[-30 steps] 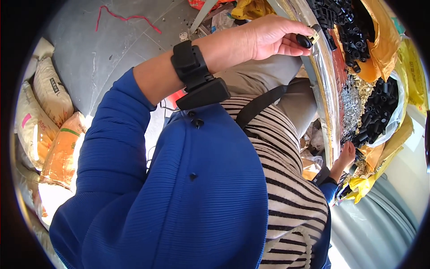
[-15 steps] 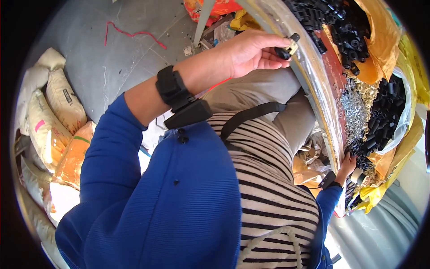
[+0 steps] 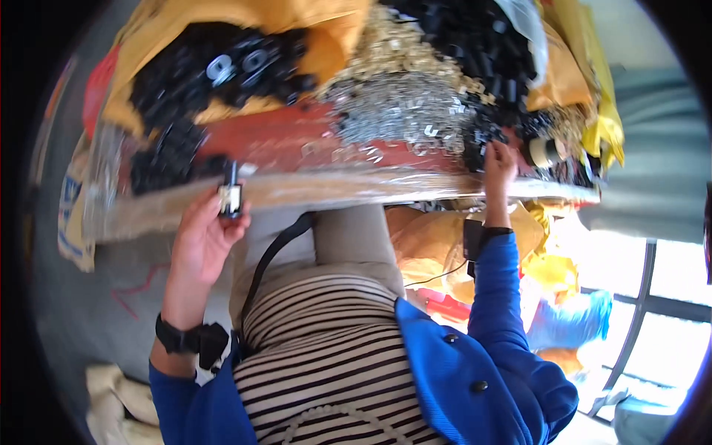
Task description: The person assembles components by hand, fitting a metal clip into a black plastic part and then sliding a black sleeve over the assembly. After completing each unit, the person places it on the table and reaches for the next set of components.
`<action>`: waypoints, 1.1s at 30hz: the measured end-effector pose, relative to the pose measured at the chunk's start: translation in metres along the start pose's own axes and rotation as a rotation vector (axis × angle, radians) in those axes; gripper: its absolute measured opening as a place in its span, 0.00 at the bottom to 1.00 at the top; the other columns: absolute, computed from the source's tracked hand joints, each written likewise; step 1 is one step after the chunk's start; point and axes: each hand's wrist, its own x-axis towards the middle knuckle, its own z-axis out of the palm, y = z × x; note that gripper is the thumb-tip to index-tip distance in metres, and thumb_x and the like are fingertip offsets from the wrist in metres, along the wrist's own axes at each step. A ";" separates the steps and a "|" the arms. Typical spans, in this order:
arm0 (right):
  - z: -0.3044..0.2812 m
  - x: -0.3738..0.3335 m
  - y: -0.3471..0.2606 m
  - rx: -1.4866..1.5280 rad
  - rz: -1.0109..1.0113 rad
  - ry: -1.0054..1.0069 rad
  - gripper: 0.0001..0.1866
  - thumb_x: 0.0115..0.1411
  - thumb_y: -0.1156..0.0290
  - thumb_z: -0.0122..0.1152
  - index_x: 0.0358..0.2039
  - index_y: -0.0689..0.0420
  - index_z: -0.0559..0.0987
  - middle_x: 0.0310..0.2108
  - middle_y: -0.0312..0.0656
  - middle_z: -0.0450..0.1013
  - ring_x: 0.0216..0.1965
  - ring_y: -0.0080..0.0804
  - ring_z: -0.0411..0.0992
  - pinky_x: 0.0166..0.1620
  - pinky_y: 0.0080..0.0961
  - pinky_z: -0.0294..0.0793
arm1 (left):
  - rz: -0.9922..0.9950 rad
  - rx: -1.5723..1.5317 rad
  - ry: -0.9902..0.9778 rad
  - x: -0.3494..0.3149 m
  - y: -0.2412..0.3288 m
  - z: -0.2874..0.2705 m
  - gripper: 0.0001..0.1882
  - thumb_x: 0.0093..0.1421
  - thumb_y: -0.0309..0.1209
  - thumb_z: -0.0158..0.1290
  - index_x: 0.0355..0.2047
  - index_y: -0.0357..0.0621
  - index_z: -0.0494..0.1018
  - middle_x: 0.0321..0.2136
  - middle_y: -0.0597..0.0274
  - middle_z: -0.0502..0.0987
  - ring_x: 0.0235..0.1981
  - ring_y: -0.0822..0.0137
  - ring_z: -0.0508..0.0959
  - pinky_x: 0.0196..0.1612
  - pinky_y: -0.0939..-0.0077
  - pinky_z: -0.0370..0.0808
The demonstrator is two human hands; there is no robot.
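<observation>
Just in front of the table's near edge, my left hand [image 3: 202, 241] pinches a small black plastic part with a pale metal clip [image 3: 231, 199] around its middle. The part stands upright, a narrow stem pointing up. Farther right, my right hand [image 3: 501, 165] reaches over the edge to a heap of small black parts [image 3: 482, 132]. Its fingers are bent together there, and what they hold is blurred. Left of that hand lies a wide heap of silvery metal clips [image 3: 400, 111]. Behind those spreads a heap of brass-coloured clips [image 3: 400, 46].
A yellow-brown bag [image 3: 337, 33] of black fittings [image 3: 222, 67] stands at the back left. More black pieces [image 3: 482, 44] fill a bag at the back right. A cream roll [image 3: 547, 152] lies right of my right hand. The plastic-wrapped table edge [image 3: 326, 190] runs before me.
My view has swung toward the table, which now lies across the front. My left hand still holds the clipped black part. My right hand remains at the black heap.
</observation>
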 end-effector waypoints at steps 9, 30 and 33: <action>0.005 -0.006 -0.068 1.127 0.588 -0.373 0.07 0.50 0.77 0.51 0.32 0.60 0.70 0.22 0.33 0.66 0.21 0.19 0.62 0.27 0.12 0.62 | -0.135 0.144 -0.044 0.078 -0.008 0.061 0.15 0.53 0.30 0.44 0.39 0.35 0.64 0.28 0.56 0.71 0.25 0.71 0.73 0.26 0.86 0.72; -0.006 -0.020 -0.211 0.838 0.139 -0.961 0.07 0.52 0.72 0.52 0.26 0.61 0.66 0.18 0.32 0.64 0.19 0.15 0.62 0.22 0.10 0.62 | -0.151 0.285 -0.116 0.070 -0.033 0.089 0.15 0.50 0.31 0.50 0.39 0.39 0.67 0.30 0.63 0.72 0.28 0.73 0.73 0.31 0.85 0.70; -0.012 -0.026 -0.219 0.845 0.133 -0.872 0.06 0.51 0.73 0.53 0.26 0.62 0.67 0.17 0.32 0.64 0.19 0.14 0.62 0.21 0.11 0.61 | -0.232 0.243 -0.140 0.063 -0.032 0.087 0.14 0.51 0.31 0.50 0.38 0.39 0.68 0.30 0.63 0.72 0.29 0.71 0.73 0.32 0.84 0.71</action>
